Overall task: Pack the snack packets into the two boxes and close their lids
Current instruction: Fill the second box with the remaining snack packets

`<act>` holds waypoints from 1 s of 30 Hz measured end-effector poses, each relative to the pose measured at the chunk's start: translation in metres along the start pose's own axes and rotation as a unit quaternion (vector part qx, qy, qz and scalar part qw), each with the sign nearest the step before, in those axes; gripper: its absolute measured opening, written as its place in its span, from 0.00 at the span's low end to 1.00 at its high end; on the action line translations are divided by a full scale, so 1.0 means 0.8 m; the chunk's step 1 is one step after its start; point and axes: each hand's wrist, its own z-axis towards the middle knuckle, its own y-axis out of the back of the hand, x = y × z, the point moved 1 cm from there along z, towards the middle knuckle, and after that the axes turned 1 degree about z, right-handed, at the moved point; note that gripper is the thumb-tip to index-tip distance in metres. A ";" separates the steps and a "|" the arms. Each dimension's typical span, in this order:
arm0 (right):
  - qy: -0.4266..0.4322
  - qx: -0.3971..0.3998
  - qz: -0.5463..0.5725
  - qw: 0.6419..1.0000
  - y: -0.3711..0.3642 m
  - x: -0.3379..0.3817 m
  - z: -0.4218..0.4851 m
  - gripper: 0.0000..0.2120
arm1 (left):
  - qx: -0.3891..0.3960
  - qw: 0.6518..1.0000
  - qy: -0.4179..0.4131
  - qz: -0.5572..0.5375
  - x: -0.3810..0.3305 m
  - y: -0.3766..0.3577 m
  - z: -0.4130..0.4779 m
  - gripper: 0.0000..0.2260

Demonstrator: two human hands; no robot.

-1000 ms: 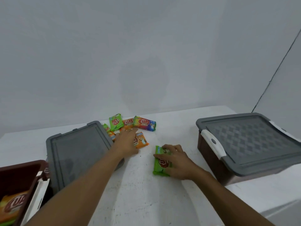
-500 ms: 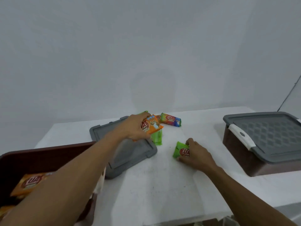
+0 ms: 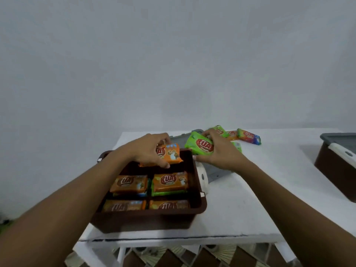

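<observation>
Left hand (image 3: 149, 151) pinches an orange snack packet (image 3: 169, 154) above the open brown box's (image 3: 194, 209) empty back row, ready to drop it, while right hand (image 3: 217, 153) beside it clutches a green packet (image 3: 200, 146) over the bench (image 3: 250, 199).

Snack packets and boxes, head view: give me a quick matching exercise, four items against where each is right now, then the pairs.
Items:
1. orange packet
2. green packet
3. grey lid
4. closed box

Places:
A. flat on the table beside the open box
B. far right of the table
C. in the left hand, over the open box
D. in the right hand

Pairs: 1-C, 2-D, 3-A, 4-B
</observation>
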 end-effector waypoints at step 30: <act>0.128 0.200 -0.452 0.860 -0.125 0.070 0.024 0.26 | 0.103 0.945 -0.003 0.311 0.088 -0.047 -0.045 0.31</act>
